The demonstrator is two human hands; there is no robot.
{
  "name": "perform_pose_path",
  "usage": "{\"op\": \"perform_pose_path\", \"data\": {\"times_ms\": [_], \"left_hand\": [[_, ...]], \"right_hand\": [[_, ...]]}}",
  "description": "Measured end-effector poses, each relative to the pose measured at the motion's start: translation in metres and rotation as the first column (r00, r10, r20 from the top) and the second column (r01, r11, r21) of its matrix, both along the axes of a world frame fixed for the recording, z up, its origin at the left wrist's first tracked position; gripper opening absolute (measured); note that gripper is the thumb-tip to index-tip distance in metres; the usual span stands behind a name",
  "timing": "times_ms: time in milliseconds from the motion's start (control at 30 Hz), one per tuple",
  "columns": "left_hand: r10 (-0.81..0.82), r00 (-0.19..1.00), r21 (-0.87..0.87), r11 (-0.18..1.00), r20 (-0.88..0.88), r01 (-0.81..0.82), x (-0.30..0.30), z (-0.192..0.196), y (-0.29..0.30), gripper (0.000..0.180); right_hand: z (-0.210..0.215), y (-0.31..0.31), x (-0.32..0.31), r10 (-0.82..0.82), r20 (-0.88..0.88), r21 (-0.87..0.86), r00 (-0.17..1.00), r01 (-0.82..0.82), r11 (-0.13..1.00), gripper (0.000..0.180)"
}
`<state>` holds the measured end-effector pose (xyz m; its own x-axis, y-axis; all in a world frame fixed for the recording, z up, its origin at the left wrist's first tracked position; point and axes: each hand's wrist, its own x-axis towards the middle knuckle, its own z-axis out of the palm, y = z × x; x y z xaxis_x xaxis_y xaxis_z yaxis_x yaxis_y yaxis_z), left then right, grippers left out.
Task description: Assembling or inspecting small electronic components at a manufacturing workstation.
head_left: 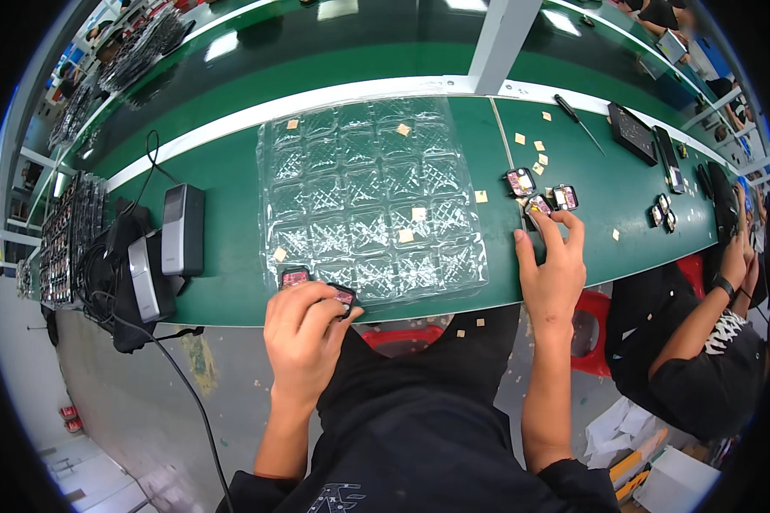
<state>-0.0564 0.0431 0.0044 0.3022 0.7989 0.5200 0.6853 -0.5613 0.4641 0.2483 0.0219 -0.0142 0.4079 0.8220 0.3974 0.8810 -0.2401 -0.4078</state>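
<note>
Your left hand (304,329) sits at the near edge of the green table (222,188), at about 7 o'clock of the clear plastic blister tray with moulded square pockets (368,201). Its fingers are curled and clenched on a small black rectangular module with a pink face (343,296), pinched between thumb and forefinger at the tray's near rim. A second small black module with a pink face (294,276) lies on the table just beside that hand, at its 12 o'clock, touching the tray's near left corner.

Your right hand (552,269) rests on the table at 3 o'clock of the tray. Its fingers are extended, not clenched; the forefinger tip presses on one black pink-faced module (538,205). Two more modules of the same kind lie close by: one (519,181) at 11 o'clock of the fingertip, one (565,197) at 2 o'clock.

Small tan square pads (539,156) are scattered on the table beyond your right hand, and several lie in the tray pockets.

At 9 o'clock of the tray, two grey-and-black box-shaped devices (182,229) stand side by side with black cables (180,376) running off the table edge. At 1 o'clock, well apart, lie a black-handled screwdriver (578,121) and a flat black tray (631,132). Another person's forearm (701,321) shows at the right rim.
</note>
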Motion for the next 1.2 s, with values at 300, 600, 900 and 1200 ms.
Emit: {"op": "perform_pose_path", "data": {"times_ms": [300, 600, 900, 1200], "left_hand": [[-0.026, 0.983, -0.101, 0.995, -0.182, 0.008, -0.006, 0.011, 0.006, 0.032], [0.014, 0.983, -0.142, 0.989, -0.182, -0.04, -0.009, 0.008, 0.002, 0.014], [-0.005, 0.969, -0.153, 0.988, -0.248, -0.034, -0.013, 0.01, 0.005, 0.014], [-0.212, 0.889, -0.274, 0.899, 0.407, 0.341, 0.009, 0.018, -0.015, 0.03]], "right_hand": [[-0.001, -0.003, 0.001, -0.02, -0.043, 0.049, 0.999, 0.022, 0.999, 0.024], [0.001, -0.002, -0.001, -0.062, -0.055, 0.059, 0.997, 0.066, 0.996, 0.023], [0.002, -0.005, 0.005, 0.032, -0.167, 0.055, 0.985, -0.024, 0.998, 0.022], [0.022, -0.036, -0.029, 0.631, -0.424, 0.412, 0.65, -0.482, 0.774, 0.054]]}}
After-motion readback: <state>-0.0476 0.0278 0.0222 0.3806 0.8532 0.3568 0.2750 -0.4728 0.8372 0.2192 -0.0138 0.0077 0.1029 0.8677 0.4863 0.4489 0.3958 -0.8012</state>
